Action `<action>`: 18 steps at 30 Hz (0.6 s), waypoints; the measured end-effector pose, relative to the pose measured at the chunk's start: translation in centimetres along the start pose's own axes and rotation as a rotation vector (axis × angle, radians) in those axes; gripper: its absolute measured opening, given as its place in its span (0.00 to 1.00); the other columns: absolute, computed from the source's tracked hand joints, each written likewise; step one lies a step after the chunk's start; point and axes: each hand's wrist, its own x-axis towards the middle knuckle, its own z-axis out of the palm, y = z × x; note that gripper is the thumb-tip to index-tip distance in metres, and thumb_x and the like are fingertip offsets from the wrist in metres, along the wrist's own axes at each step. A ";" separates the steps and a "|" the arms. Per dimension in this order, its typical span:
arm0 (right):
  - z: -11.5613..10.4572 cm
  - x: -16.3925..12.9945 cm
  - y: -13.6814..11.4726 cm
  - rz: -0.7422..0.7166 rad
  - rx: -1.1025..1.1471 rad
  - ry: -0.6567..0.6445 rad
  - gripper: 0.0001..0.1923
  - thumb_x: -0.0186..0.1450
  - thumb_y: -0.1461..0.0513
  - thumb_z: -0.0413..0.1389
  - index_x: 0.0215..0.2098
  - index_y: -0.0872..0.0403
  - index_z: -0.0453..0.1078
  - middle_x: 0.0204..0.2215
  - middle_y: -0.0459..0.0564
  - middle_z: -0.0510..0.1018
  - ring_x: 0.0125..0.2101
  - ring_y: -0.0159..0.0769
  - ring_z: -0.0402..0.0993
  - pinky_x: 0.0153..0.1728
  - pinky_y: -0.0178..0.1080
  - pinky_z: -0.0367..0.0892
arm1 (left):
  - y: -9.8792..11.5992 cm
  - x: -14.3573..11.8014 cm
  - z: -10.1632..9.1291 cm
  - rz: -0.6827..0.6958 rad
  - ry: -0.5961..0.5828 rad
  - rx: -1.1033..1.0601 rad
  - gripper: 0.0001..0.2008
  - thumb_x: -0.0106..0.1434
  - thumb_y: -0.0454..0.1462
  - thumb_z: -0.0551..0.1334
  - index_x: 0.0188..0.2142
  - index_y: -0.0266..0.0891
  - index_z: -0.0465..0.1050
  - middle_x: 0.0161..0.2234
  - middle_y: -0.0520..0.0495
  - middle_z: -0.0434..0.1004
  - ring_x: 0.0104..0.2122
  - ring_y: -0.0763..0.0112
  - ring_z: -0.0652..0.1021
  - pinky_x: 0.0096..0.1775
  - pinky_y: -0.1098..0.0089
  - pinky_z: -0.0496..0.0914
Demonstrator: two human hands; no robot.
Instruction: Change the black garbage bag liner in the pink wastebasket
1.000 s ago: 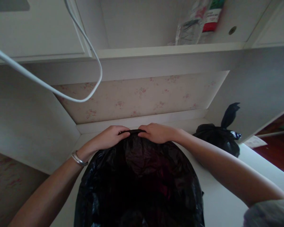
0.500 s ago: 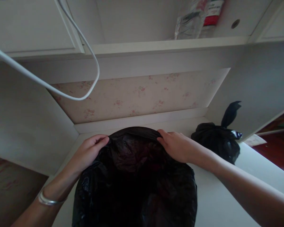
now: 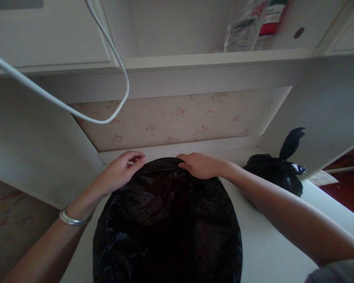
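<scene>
A large black plastic bag (image 3: pixel 168 224) lines a round bin standing on the white desk surface (image 3: pixel 271 243) right below me. My left hand (image 3: pixel 120 171) curls its fingers over the bag's far rim at the left. On the far rim a little right of the middle lies my right hand (image 3: pixel 199 165), palm down, fingers pinching the plastic. A silver bangle (image 3: pixel 72 218) sits on my left wrist. The bin itself is hidden under the bag.
A smaller tied black bag (image 3: pixel 279 173) stands on the desk at the right, against the side panel. A white cable (image 3: pixel 76 114) loops down from above at the left. A shelf (image 3: pixel 212 59) overhead holds a clear packet and a bottle. Flowered wallpaper backs the alcove.
My hands spread apart along the bag's far rim half a second ago, then came back closer together; the rim edge now lies flatter over the bin.
</scene>
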 end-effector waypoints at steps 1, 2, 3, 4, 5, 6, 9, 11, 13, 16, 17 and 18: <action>-0.1 0.7 -0.2 -0.039 0.009 -0.014 0.19 0.76 0.56 0.45 0.58 0.55 0.68 0.48 0.61 0.82 0.47 0.50 0.80 0.42 0.42 0.67 | 0.2 0.7 0.3 0.049 -0.018 0.020 0.28 0.64 0.57 0.60 0.52 0.39 0.75 0.51 0.41 0.81 0.48 0.56 0.80 0.50 0.60 0.73; -0.1 1.3 -0.4 -0.073 0.017 -0.025 0.19 0.76 0.56 0.45 0.58 0.54 0.68 0.49 0.60 0.82 0.47 0.49 0.80 0.42 0.41 0.67 | 0.4 1.4 0.5 0.087 -0.047 0.047 0.28 0.64 0.56 0.60 0.53 0.39 0.75 0.50 0.40 0.81 0.46 0.56 0.80 0.49 0.61 0.73; -0.2 1.8 -0.6 -0.099 0.023 -0.034 0.19 0.76 0.56 0.45 0.59 0.53 0.67 0.50 0.59 0.82 0.47 0.47 0.80 0.43 0.40 0.67 | 0.5 1.9 0.8 0.111 -0.091 0.077 0.28 0.64 0.55 0.60 0.53 0.39 0.75 0.49 0.40 0.82 0.44 0.57 0.81 0.47 0.61 0.74; -0.2 2.3 -0.7 -0.118 0.028 -0.038 0.19 0.76 0.56 0.45 0.60 0.52 0.67 0.50 0.58 0.82 0.48 0.47 0.80 0.43 0.40 0.67 | 0.6 2.4 1.0 0.122 -0.144 0.099 0.26 0.64 0.54 0.60 0.52 0.39 0.76 0.47 0.41 0.83 0.42 0.58 0.81 0.46 0.61 0.74; -0.2 2.6 -0.8 -0.127 0.031 -0.039 0.19 0.76 0.56 0.45 0.60 0.52 0.67 0.51 0.58 0.81 0.48 0.47 0.79 0.44 0.40 0.67 | 0.6 2.8 1.2 0.125 -0.199 0.108 0.25 0.65 0.54 0.59 0.51 0.40 0.78 0.45 0.42 0.84 0.40 0.58 0.81 0.45 0.62 0.74; -0.1 2.7 -0.9 -0.129 0.032 -0.039 0.19 0.76 0.56 0.45 0.60 0.52 0.67 0.51 0.58 0.81 0.48 0.47 0.79 0.44 0.40 0.67 | 0.5 3.1 1.3 0.125 -0.250 0.104 0.23 0.66 0.53 0.59 0.49 0.41 0.79 0.43 0.43 0.84 0.39 0.59 0.81 0.45 0.62 0.73; 0.0 2.3 -0.6 -0.095 0.027 -0.029 0.19 0.76 0.54 0.45 0.58 0.52 0.69 0.50 0.58 0.82 0.48 0.48 0.80 0.44 0.40 0.67 | -0.3 3.2 1.3 0.088 -0.299 0.039 0.20 0.66 0.53 0.58 0.44 0.44 0.81 0.43 0.46 0.85 0.41 0.57 0.82 0.47 0.63 0.72; 0.2 1.5 -0.2 -0.034 0.016 -0.003 0.20 0.76 0.54 0.45 0.59 0.54 0.68 0.50 0.60 0.81 0.48 0.49 0.79 0.45 0.41 0.67 | -0.8 2.7 1.1 0.042 -0.247 0.017 0.20 0.65 0.53 0.57 0.41 0.44 0.81 0.42 0.45 0.85 0.42 0.55 0.82 0.47 0.62 0.72; 0.4 0.3 0.3 0.053 0.004 0.028 0.21 0.76 0.56 0.44 0.61 0.57 0.66 0.51 0.64 0.81 0.50 0.51 0.79 0.46 0.43 0.67 | -1.2 2.0 0.9 -0.009 -0.177 0.012 0.20 0.65 0.54 0.57 0.39 0.43 0.80 0.40 0.43 0.84 0.41 0.53 0.81 0.46 0.61 0.71; 0.5 -1.3 0.9 0.167 -0.003 0.040 0.22 0.76 0.57 0.43 0.62 0.60 0.65 0.50 0.66 0.81 0.51 0.52 0.78 0.47 0.43 0.67 | -1.2 1.0 0.7 -0.068 -0.098 0.012 0.20 0.63 0.54 0.57 0.35 0.42 0.78 0.36 0.42 0.83 0.37 0.51 0.80 0.44 0.59 0.71; 0.5 -1.9 1.1 0.191 -0.002 0.035 0.23 0.76 0.58 0.42 0.62 0.60 0.65 0.50 0.65 0.81 0.51 0.51 0.78 0.48 0.42 0.67 | -1.1 0.7 0.7 -0.084 -0.080 0.010 0.19 0.63 0.54 0.58 0.34 0.42 0.78 0.35 0.43 0.83 0.37 0.51 0.80 0.43 0.59 0.71; 0.5 -2.4 1.2 0.209 0.000 0.029 0.23 0.76 0.57 0.42 0.62 0.60 0.65 0.50 0.64 0.81 0.51 0.50 0.79 0.48 0.42 0.68 | -1.0 0.5 0.7 -0.100 -0.068 0.002 0.19 0.62 0.54 0.58 0.33 0.43 0.77 0.34 0.43 0.82 0.36 0.52 0.80 0.42 0.60 0.71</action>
